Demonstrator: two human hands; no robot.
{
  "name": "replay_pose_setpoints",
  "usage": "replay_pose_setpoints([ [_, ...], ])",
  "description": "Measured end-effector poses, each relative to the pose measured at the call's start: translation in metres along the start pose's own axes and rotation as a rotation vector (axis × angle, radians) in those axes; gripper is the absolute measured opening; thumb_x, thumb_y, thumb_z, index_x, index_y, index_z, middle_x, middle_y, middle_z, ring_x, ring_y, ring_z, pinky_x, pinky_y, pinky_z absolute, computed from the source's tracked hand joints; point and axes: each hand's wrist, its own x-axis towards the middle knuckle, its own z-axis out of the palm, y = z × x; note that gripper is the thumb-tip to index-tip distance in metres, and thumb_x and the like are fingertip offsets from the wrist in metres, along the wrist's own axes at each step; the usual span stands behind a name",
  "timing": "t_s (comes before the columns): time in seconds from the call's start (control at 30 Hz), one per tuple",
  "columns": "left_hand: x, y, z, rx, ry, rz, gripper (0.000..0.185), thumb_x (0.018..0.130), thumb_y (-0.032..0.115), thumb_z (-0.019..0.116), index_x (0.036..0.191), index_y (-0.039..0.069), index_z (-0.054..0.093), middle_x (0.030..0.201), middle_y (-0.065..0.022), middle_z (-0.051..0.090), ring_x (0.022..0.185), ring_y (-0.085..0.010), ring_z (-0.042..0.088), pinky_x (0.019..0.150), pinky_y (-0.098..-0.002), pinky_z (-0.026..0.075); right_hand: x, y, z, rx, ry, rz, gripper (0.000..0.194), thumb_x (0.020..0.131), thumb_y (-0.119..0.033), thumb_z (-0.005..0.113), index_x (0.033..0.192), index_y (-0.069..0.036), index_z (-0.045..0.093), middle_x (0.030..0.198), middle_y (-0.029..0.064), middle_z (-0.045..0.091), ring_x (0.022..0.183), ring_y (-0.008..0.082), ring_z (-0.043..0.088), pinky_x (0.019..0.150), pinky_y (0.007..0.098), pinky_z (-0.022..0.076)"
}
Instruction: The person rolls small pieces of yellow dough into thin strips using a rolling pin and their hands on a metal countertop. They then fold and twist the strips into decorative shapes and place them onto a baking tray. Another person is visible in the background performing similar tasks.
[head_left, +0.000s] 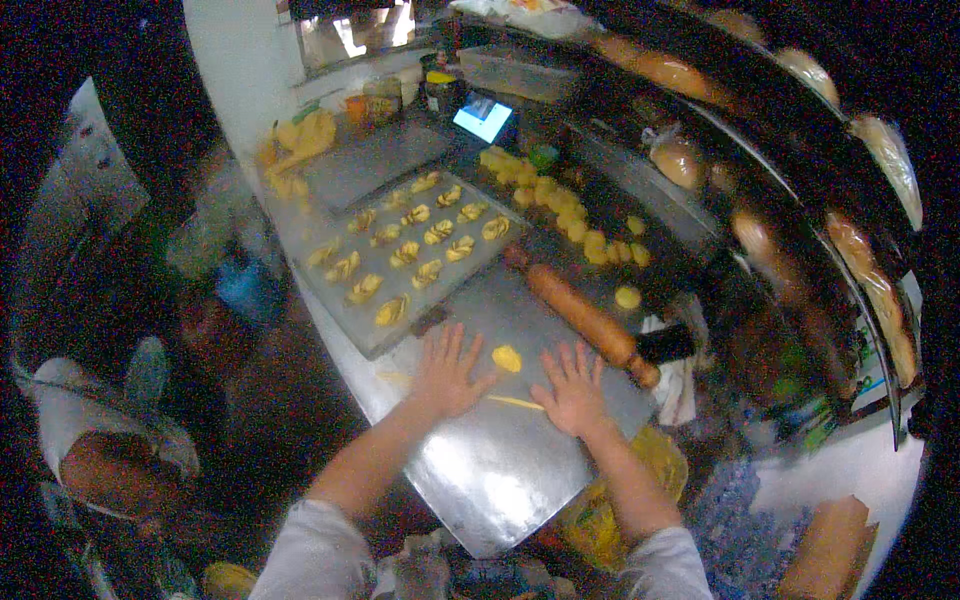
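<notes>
My left hand (448, 375) lies palm down on the steel work table (495, 465), its fingers spread. A thin yellow dough rope (516, 403) runs between my hands, its ends hidden beneath or beside them. My right hand (571, 390) is also palm down with fingers apart, at the rope's right end. Just beyond the rope, between my hands, sits a small lump of yellow dough (506, 358). A wooden rolling pin (581, 315) lies diagonally past my right fingertips. Beyond my left hand, a baking tray (367, 346) carries rows of twisted dough pieces (405, 253).
Several round dough pieces (571, 225) line the table behind the rolling pin, with a single dough ball (628, 298) nearer. A lit screen (484, 118) stands at the back. Shelves with wrapped bread loaves (679, 165) curve along the right. A dark object (666, 343) rests on a white cloth (675, 390).
</notes>
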Motion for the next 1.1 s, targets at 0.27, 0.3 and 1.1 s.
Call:
replay_pose_setpoints([
  [0.27, -0.094, 0.014, -0.037, -0.044, -0.107, 0.165, 0.079, 0.103, 0.064, 0.048, 0.165, 0.016, 0.035, 0.17, -0.0297, 0.025, 0.157, -0.0517, 0.021, 0.126, -0.0662, 0.019, -0.093, 0.005, -0.013, 0.053, -0.158, -0.097, 0.08, 0.1, -0.064, 0.053, 0.165, -0.019, 0.038, 0.174, 0.0244, 0.02, 0.161, 0.048, 0.009, 0.124, 0.0731, 0.0019],
  [0.3, -0.095, 0.009, -0.024, -0.032, -0.097, 0.15, 0.079, 0.104, 0.065, 0.046, 0.167, 0.02, 0.032, 0.171, -0.028, 0.023, 0.158, -0.0508, 0.02, 0.127, -0.0657, 0.018, -0.086, 0.006, -0.011, 0.032, -0.175, -0.116, 0.08, 0.1, -0.064, 0.054, 0.164, -0.019, 0.039, 0.174, 0.0239, 0.02, 0.161, 0.048, 0.01, 0.124, 0.0734, 0.003],
  [1.1, -0.043, -0.067, -0.025, -0.007, -0.047, 0.301, 0.079, 0.102, 0.05, 0.059, 0.167, 0.016, 0.031, 0.173, -0.0235, 0.023, 0.16, -0.0477, 0.017, 0.13, -0.06, 0.012, -0.026, 0.048, -0.028, -0.108, -0.112, -0.233, 0.073, 0.101, -0.05, 0.057, 0.164, -0.017, 0.038, 0.172, 0.0213, 0.027, 0.16, 0.0448, 0.019, 0.124, 0.0696, 0.0185],
])
